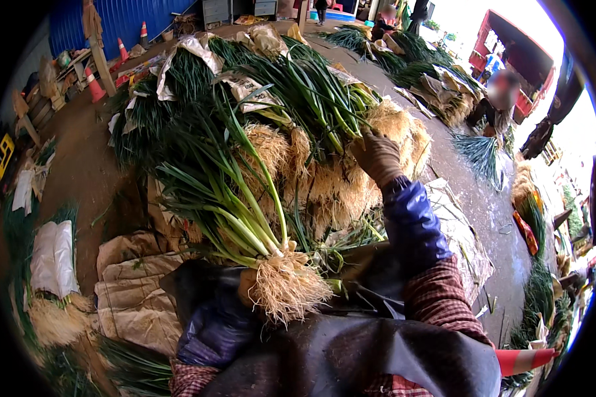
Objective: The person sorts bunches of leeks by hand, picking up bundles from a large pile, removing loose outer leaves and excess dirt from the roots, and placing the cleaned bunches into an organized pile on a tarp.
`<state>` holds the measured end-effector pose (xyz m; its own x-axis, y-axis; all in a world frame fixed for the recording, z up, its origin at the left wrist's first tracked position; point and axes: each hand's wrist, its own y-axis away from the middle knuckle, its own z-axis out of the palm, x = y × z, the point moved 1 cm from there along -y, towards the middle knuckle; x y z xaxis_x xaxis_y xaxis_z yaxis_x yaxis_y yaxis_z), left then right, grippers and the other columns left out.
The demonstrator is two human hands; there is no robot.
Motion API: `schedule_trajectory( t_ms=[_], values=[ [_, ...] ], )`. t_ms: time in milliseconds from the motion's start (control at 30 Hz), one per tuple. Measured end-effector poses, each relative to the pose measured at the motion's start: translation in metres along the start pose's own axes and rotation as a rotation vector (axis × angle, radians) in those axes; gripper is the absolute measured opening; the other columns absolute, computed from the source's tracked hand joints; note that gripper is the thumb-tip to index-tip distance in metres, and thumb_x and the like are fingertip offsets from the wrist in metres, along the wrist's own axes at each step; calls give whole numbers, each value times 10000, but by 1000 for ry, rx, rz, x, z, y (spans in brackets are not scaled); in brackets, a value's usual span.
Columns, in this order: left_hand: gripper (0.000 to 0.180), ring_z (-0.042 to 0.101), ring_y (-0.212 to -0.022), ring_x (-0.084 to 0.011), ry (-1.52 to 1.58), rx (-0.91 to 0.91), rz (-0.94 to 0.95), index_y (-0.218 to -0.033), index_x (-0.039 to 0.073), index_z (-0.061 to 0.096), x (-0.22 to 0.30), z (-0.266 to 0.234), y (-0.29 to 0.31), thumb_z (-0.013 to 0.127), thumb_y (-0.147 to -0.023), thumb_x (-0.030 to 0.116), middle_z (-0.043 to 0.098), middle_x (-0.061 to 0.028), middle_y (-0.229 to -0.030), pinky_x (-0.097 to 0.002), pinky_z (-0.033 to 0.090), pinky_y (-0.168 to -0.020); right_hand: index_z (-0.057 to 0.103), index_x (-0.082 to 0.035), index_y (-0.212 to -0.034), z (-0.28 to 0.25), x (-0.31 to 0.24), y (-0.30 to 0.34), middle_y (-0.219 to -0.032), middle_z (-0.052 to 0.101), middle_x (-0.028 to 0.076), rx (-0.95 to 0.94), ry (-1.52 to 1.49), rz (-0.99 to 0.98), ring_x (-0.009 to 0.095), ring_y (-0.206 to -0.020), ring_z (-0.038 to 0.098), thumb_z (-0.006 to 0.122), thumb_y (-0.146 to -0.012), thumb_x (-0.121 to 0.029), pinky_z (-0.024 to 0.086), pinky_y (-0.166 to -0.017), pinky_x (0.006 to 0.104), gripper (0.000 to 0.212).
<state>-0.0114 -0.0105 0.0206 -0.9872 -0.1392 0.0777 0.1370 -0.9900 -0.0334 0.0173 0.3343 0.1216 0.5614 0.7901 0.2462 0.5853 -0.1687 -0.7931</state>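
In my lap lies a bunch of leeks (258,235), its long green leaves pointing up and left and its pale shaggy roots toward me. My left hand (247,288), mostly hidden behind those roots, holds the bunch near its base. In a brown glove, my right hand (379,157) reaches to the right side of a large leek pile (311,86). Its fingers are bent around stalks just above the roots; the fingertips are partly hidden. Thick mats of straw-coloured roots (338,192) hang along the pile's near side.
Tan sacking (139,291) lies left of my lap, and a pale sack (453,225) at right. More leeks (437,83) stand at the far right near a person (500,99). Traffic cones (94,86) stand far left; another cone (526,360) lies near right.
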Motion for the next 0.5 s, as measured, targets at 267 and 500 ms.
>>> schedule_trajectory(
  t_ms=[267,500],
  values=[
    [528,557,-1128,-272,141,-238,-56,-1429,83,359,-2,7,-6,530,-948,220,537,-86,-1298,-460,470,-1002,643,-164,-771,-72,-48,32,-530,506,-10,-351,-271,-65,114,-376,422,608,-918,-305,361,-327,249,206],
    [469,512,-1191,-277,-181,-9,157,-1321,41,446,-5,-1,-11,547,-930,279,493,-142,-1307,-491,461,-998,670,-31,-911,-111,-98,92,-667,640,61,-826,-1262,-120,216,-604,625,711,-845,-290,518,-567,374,270]
  ],
)
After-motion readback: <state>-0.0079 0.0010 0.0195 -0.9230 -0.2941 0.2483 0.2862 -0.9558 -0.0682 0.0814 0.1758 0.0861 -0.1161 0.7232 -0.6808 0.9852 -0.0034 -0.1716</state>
